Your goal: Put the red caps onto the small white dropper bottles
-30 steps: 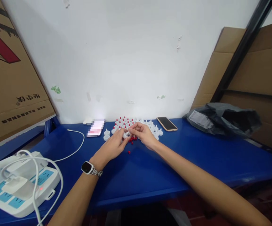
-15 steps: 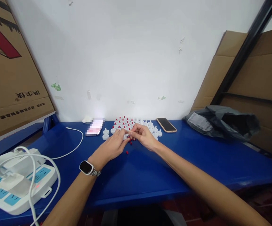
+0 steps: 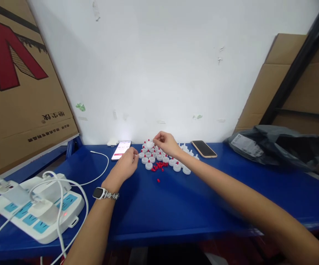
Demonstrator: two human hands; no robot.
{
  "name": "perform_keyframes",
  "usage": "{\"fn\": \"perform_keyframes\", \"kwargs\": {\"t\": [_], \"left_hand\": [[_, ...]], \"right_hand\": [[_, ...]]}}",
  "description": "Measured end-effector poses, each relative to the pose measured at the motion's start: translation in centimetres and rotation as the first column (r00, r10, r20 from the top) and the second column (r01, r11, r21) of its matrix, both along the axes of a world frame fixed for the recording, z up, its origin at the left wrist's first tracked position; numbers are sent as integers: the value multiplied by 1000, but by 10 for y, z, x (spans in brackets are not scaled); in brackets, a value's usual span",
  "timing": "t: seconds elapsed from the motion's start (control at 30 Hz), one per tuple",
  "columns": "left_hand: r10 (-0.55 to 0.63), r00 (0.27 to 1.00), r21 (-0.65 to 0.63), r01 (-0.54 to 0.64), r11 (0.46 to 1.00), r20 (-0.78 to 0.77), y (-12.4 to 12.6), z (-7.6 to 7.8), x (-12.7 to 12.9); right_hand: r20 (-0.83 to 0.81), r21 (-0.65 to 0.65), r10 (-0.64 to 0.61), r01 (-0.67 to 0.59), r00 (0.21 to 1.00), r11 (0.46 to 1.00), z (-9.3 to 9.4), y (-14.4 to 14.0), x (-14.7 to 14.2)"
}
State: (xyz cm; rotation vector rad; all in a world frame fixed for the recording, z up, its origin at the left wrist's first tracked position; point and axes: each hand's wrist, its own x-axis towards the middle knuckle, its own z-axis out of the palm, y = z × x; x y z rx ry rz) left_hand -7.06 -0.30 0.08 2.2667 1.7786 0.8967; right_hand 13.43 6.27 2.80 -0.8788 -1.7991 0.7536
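Note:
My right hand (image 3: 167, 142) is at the back of a cluster of white nozzle caps. Its thumb and fingers pinch a white nozzle cap (image 3: 150, 145) at its edge, above other caps. Many of these have small red tip covers on their nozzles, such as the front white cap (image 3: 149, 165). My left hand (image 3: 128, 162) is at the left of the cluster, fingers curled inward; what they hold, if anything, is hidden. Loose red tip covers (image 3: 159, 166) lie in a pile before the caps, and a single red tip cover (image 3: 158, 180) lies closer to me.
A lit phone (image 3: 121, 150) lies behind my left hand. Another phone (image 3: 204, 149) is right of the caps. A grey plastic bag (image 3: 275, 145) lies far right; a power strip (image 3: 46, 235) with white cables occupies the left of the blue table (image 3: 176, 209).
My hands have parted. The right one has gone to the back of the caps with a white nozzle cap; the left has moved left. The view has shifted, showing the red pile and caps more fully.

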Motion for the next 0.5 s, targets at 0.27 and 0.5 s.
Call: {"fn": "perform_keyframes", "kwargs": {"t": [0.27, 0.5], "left_hand": [[245, 957, -92, -261, 961, -152, 1, -14, -11], [203, 967, -174, -229, 958, -155, -1, -16, -8]], "right_hand": [[464, 231, -189, 88, 865, 969, -6, 58, -67], [536, 238, -167, 42, 827, 970, -12, 79, -83]]}}
